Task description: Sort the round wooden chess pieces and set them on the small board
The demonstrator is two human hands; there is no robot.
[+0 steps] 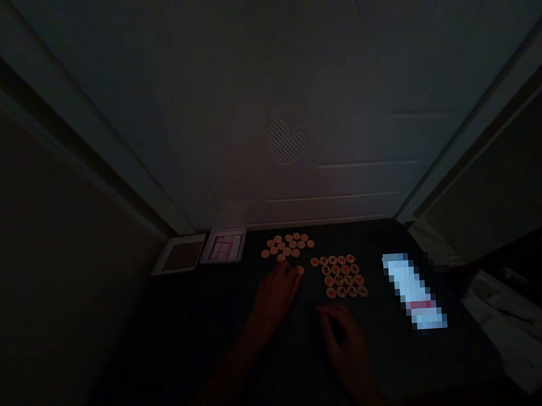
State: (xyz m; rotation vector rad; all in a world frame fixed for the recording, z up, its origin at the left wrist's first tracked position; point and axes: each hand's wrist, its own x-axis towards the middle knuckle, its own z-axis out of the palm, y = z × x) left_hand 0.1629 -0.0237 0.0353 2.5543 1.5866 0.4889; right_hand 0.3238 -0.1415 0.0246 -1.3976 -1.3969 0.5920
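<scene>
On the dark tabletop, my left hand (276, 286) reaches in with bent fingers, and a pale round xiangqi piece (300, 270) shows at its fingertips on the right side. Just beyond it lies a loose group of plain-faced pieces (287, 251); the nearest one touches or sits very close to my fingers. To the right, pieces with red and dark characters (338, 270) lie face up in rows. Below those rows rests my right hand (346, 336), its fingers loosely curved with a gap to the thumb, and no piece visible in it. Dim light blurs finger detail.
A brightly lit, pixelated phone-like slab (414, 290) lies at the right. Two shallow open box halves (223, 246) (179, 256) stand at the back left. A pale wall (194, 140) closes off the far edge. Papers or packets (517, 322) are beyond the right edge.
</scene>
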